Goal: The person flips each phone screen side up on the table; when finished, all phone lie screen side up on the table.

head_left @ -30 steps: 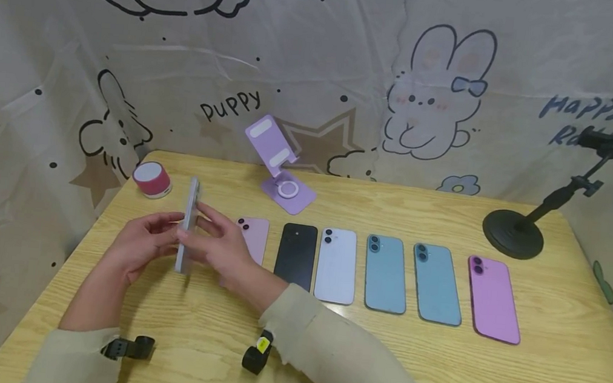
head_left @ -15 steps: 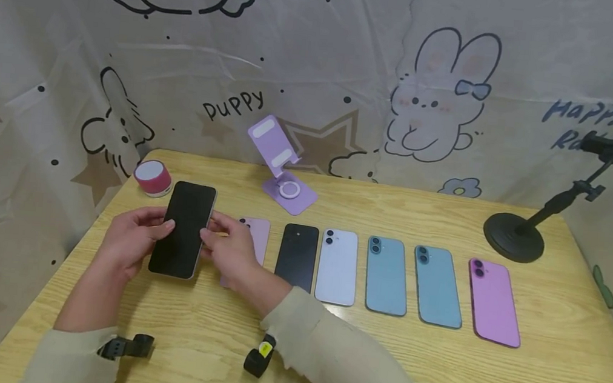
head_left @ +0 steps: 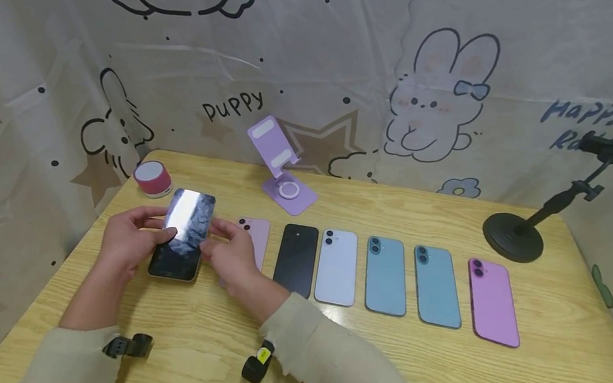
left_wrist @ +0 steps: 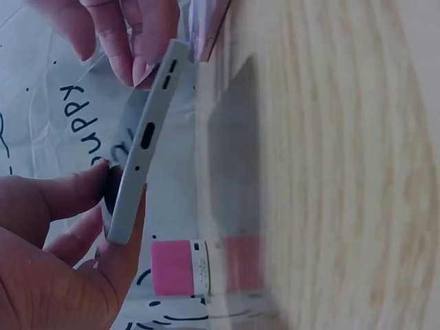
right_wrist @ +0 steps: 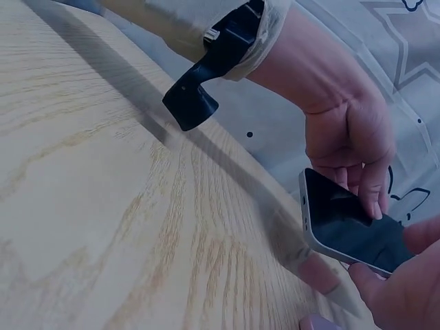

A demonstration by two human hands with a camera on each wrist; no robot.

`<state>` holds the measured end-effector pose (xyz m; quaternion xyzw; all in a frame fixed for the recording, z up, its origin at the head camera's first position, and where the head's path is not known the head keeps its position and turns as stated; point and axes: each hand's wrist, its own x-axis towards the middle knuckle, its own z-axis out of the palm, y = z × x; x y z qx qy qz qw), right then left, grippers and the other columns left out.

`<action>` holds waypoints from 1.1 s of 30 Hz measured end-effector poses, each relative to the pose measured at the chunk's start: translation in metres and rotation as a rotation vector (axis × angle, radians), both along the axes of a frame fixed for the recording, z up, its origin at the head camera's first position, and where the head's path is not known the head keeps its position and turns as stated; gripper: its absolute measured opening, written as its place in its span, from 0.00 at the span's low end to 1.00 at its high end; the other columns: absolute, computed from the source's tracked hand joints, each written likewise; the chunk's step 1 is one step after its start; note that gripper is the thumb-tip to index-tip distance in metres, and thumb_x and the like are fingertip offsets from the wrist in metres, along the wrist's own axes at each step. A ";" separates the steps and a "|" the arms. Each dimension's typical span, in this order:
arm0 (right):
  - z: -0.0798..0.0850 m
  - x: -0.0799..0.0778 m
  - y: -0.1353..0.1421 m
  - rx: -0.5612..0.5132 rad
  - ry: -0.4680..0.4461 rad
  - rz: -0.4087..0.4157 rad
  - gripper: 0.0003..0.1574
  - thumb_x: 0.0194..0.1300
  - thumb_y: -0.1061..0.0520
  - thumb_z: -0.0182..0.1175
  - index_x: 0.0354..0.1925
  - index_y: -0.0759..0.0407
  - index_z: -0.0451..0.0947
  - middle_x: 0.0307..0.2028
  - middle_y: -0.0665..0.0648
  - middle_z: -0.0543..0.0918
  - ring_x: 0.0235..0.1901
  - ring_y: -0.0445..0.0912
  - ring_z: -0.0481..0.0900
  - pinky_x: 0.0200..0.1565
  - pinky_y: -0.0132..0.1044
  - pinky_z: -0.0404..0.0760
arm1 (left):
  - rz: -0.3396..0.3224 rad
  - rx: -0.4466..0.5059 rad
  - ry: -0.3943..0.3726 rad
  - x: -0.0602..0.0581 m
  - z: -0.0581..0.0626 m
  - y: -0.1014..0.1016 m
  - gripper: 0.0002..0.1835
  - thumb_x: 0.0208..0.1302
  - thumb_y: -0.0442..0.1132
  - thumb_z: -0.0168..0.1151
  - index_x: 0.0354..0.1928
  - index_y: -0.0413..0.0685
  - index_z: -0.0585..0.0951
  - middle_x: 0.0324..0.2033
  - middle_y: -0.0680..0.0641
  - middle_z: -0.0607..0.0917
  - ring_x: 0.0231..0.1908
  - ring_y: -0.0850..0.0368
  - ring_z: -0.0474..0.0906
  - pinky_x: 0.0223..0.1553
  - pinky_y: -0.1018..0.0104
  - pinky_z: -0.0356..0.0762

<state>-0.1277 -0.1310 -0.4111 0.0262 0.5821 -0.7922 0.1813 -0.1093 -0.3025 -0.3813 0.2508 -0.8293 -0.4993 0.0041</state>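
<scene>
I record 1 phone (head_left: 179, 259) at 8 o'clock of centre in the head view, held above the surface (head_left: 206, 341). The left grip (head_left: 129, 240) clasps it, thumb over the screen; the right grip (head_left: 234, 254) pinches the opposite long edge. Only the wrist views show me the port (left_wrist: 147, 135) in its end. That end faces 6 o'clock, the long axis leaning from 12 towards 1.

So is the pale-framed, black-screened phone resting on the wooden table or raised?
Raised: left hand and right hand hold the phone; the left wrist view shows a gap above the table.
</scene>
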 end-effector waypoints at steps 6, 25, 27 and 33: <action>-0.002 0.001 -0.002 -0.026 -0.023 0.041 0.35 0.58 0.77 0.60 0.64 0.69 0.71 0.54 0.58 0.79 0.53 0.51 0.78 0.46 0.39 0.81 | -0.004 -0.022 -0.032 -0.001 -0.006 -0.002 0.29 0.66 0.33 0.67 0.68 0.40 0.73 0.57 0.36 0.74 0.51 0.43 0.71 0.39 0.71 0.79; -0.003 0.000 -0.005 -0.023 -0.067 0.195 0.45 0.58 0.78 0.62 0.71 0.71 0.59 0.62 0.64 0.73 0.62 0.54 0.72 0.59 0.43 0.74 | -0.146 -0.037 -0.096 -0.008 -0.025 -0.011 0.27 0.67 0.26 0.61 0.67 0.29 0.70 0.61 0.30 0.74 0.57 0.38 0.73 0.57 0.49 0.74; -0.003 0.001 -0.005 0.026 -0.070 0.191 0.47 0.58 0.76 0.63 0.73 0.70 0.57 0.66 0.64 0.70 0.65 0.54 0.68 0.62 0.43 0.70 | -0.153 -0.027 -0.095 -0.008 -0.025 -0.012 0.27 0.67 0.26 0.61 0.67 0.29 0.70 0.61 0.29 0.74 0.58 0.38 0.73 0.58 0.49 0.73; -0.001 0.003 -0.004 0.101 -0.054 0.193 0.49 0.59 0.73 0.65 0.74 0.68 0.55 0.70 0.63 0.64 0.69 0.55 0.62 0.66 0.44 0.64 | -0.154 -0.034 -0.081 -0.007 -0.025 -0.012 0.27 0.68 0.30 0.62 0.67 0.29 0.71 0.60 0.30 0.76 0.57 0.39 0.74 0.54 0.56 0.77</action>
